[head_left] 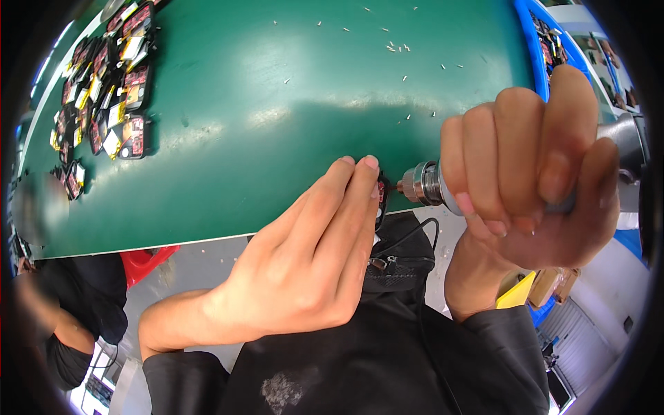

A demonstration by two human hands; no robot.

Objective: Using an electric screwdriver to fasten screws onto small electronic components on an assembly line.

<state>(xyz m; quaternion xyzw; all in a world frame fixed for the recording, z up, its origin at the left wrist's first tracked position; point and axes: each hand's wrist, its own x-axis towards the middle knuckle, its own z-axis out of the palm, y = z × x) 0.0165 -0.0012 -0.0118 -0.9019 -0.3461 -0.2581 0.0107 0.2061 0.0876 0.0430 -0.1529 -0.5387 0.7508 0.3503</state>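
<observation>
My right hand (529, 159) is wrapped round an electric screwdriver (423, 184), which lies across the picture with its metal nose pointing left. The bit's tip is at a small black case with a red circuit board (382, 197), near the front edge of the table; whether it sits in a screw I cannot tell. My left hand (304, 252) steadies this case from the left, its long fingers together and covering most of it. The thumb is hidden.
Several similar black cases (135, 86) with boards and white-and-yellow parts are heaped on the left of the green table (228, 152). Small loose screws (398, 48) lie scattered at the far side. A blue bin (531, 41) stands far right. Another person's arm (72, 332) shows lower left.
</observation>
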